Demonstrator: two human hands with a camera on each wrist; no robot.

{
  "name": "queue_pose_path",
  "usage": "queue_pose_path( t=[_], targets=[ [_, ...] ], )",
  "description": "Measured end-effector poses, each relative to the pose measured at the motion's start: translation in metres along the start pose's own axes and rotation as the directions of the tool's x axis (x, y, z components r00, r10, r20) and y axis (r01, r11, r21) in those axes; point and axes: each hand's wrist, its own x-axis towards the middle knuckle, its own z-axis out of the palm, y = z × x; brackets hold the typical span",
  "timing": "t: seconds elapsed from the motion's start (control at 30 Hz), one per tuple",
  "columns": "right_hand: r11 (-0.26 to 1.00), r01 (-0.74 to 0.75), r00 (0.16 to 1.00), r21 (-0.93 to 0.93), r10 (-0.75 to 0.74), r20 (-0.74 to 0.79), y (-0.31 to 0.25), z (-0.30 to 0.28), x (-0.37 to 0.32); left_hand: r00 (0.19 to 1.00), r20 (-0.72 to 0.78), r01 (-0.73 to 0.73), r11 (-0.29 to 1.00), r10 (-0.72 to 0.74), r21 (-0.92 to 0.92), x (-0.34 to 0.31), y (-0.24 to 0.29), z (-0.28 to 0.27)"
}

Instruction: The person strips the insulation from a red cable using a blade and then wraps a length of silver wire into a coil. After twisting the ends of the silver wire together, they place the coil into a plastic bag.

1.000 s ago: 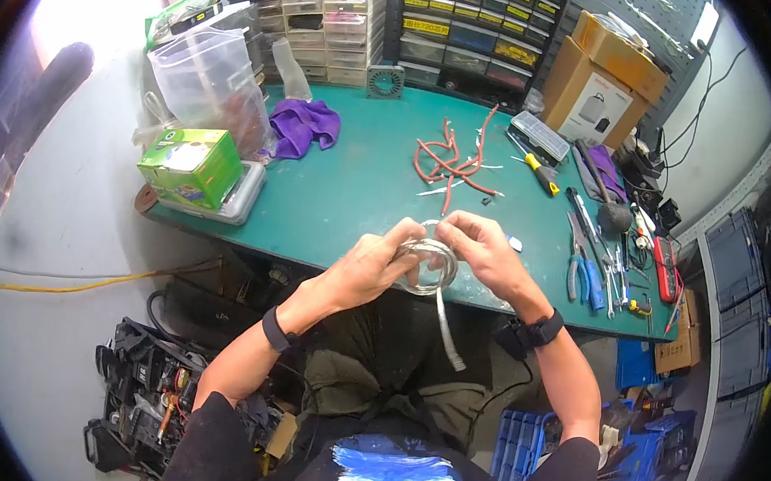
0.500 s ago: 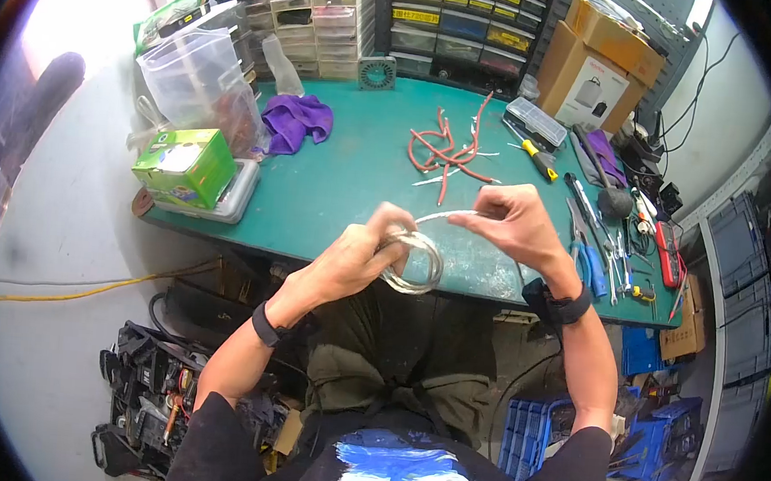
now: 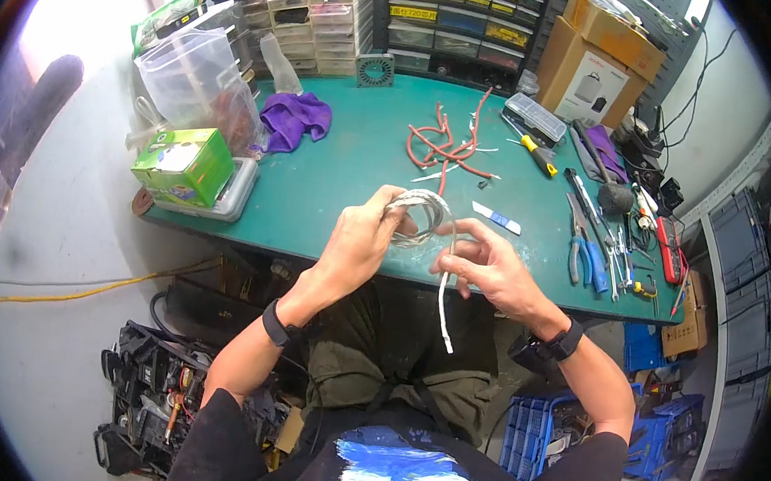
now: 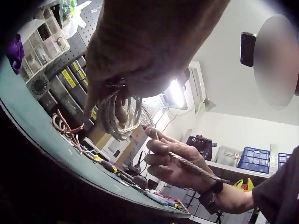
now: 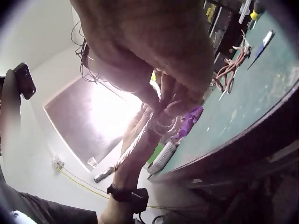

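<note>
In the head view my left hand (image 3: 354, 238) grips a coil of silver braided cable (image 3: 430, 197) at its left side, over the bench's front edge. My right hand (image 3: 491, 270) is at the coil's right side, thumb and fingertips pinching the strand. Below those fingers the cable's free end (image 3: 442, 307) hangs down, with a pale tip. In the left wrist view the coiled loops (image 4: 122, 121) hang under my left hand, and the strand crosses in front of my right hand (image 4: 180, 165). The right wrist view shows the twisted free end (image 5: 133, 148) slanting down from the right hand's fingers.
Red cable pieces (image 3: 445, 151) lie on the green bench (image 3: 346, 166) beyond the hands. A blue-and-white strip (image 3: 496, 218) is near the right hand. Pliers (image 3: 588, 255), wrenches and a mallet (image 3: 614, 199) line the right side. A green box (image 3: 185, 164) stands at left.
My right hand first drew the strand out to the right, then came back to the coil. The free end now hangs below it. The blue-and-white strip has come into full view.
</note>
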Motion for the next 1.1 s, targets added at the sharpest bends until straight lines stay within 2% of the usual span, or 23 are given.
queue_pose_path(
  t=[0.03, 0.07, 0.13, 0.2, 0.3, 0.33, 0.4, 0.47, 0.53, 0.57, 0.7, 0.77, 0.8, 0.87, 0.9, 0.93, 1.0, 1.03, 1.07, 1.1],
  targets=[
    [0.996, -0.014, 1.0, 0.091, 0.016, -0.024, 0.001, 0.003, 0.0, 1.0, 0.002, -0.005, 1.0, 0.005, 0.002, 0.001, 0.0, 0.003],
    [0.996, -0.009, 1.0, 0.089, 0.012, -0.025, 0.004, 0.005, -0.001, 0.999, -0.033, 0.021, 0.998, -0.023, -0.06, 0.002, -0.001, 0.005],
    [0.98, 0.019, 0.978, 0.2, 0.024, -0.208, 0.014, 0.008, 0.0, 0.996, -0.066, 0.046, 0.992, -0.054, -0.121, 0.001, -0.001, 0.007],
    [0.973, 0.052, 0.971, 0.225, 0.003, -0.238, 0.021, 0.008, 0.002, 0.99, -0.082, 0.093, 0.973, -0.112, -0.211, 0.001, 0.003, 0.008],
    [0.955, 0.24, 0.916, 0.176, -0.163, -0.367, 0.022, 0.021, 0.005, 0.985, -0.119, 0.085, 0.954, -0.124, -0.289, 0.002, 0.001, 0.017],
    [0.954, 0.243, 0.915, 0.175, -0.165, -0.368, 0.024, 0.024, 0.009, 0.986, -0.118, 0.083, 0.954, -0.121, -0.288, 0.002, 0.001, 0.021],
    [0.931, 0.349, 0.856, 0.108, -0.27, -0.441, 0.03, 0.028, 0.017, 0.985, -0.084, 0.099, 0.894, -0.15, -0.437, 0.001, 0.003, 0.026],
    [0.923, 0.372, 0.841, 0.102, -0.289, -0.458, 0.027, 0.03, 0.019, 0.986, -0.091, 0.087, 0.889, -0.143, -0.449, 0.0, 0.009, 0.029],
    [0.934, 0.355, 0.8, -0.043, -0.327, -0.504, 0.03, 0.032, 0.021, 0.984, -0.103, 0.079, 0.883, -0.142, -0.463, -0.003, 0.011, 0.031],
    [0.899, 0.431, 0.764, -0.079, -0.41, -0.498, 0.04, 0.029, 0.027, 0.986, -0.082, 0.088, 0.867, -0.147, -0.491, -0.005, 0.011, 0.033],
    [0.861, 0.486, 0.728, -0.152, -0.495, -0.474, 0.048, 0.023, 0.032, 0.99, -0.033, 0.101, 0.84, -0.139, -0.533, -0.012, 0.005, 0.038],
    [0.906, 0.417, 0.765, -0.07, -0.392, -0.511, 0.064, 0.011, 0.033, 0.986, 0.014, 0.144, 0.8, -0.167, -0.582, -0.015, 0.008, 0.036],
    [0.907, 0.416, 0.766, -0.071, -0.391, -0.51, 0.059, 0.013, 0.033, 0.986, 0.014, 0.144, 0.799, -0.168, -0.583, -0.017, 0.009, 0.034],
    [0.91, 0.394, 0.841, 0.127, -0.301, -0.449, 0.045, 0.015, 0.03, 0.98, 0.075, 0.192, 0.769, -0.185, -0.61, -0.018, 0.011, 0.032],
    [0.915, 0.363, 0.876, 0.173, -0.273, -0.397, 0.037, 0.017, 0.028, 0.98, 0.074, 0.191, 0.768, -0.185, -0.611, -0.019, 0.012, 0.032],
    [0.916, 0.363, 0.876, 0.172, -0.273, -0.397, 0.038, 0.014, 0.028, 0.983, 0.079, 0.181, 0.776, -0.167, -0.605, -0.019, 0.012, 0.032],
    [0.973, 0.23, 0.935, 0.023, -0.215, -0.283, 0.042, 0.005, 0.027, 0.985, 0.088, 0.172, 0.783, -0.149, -0.598, -0.02, 0.011, 0.031],
    [0.973, 0.231, 0.934, 0.022, -0.215, -0.284, 0.043, 0.007, 0.028, 0.988, 0.097, 0.152, 0.867, -0.12, -0.474, -0.021, 0.008, 0.028],
    [0.949, 0.299, 0.894, -0.099, -0.315, -0.318, 0.043, 0.01, 0.028, 0.99, 0.109, 0.125, 0.932, -0.093, -0.34, -0.023, 0.007, 0.027],
    [0.908, 0.356, 0.846, -0.221, -0.413, -0.338, 0.044, 0.013, 0.028, 0.995, 0.027, 0.099, 0.918, -0.096, -0.384, -0.025, 0.012, 0.03]
  ],
)
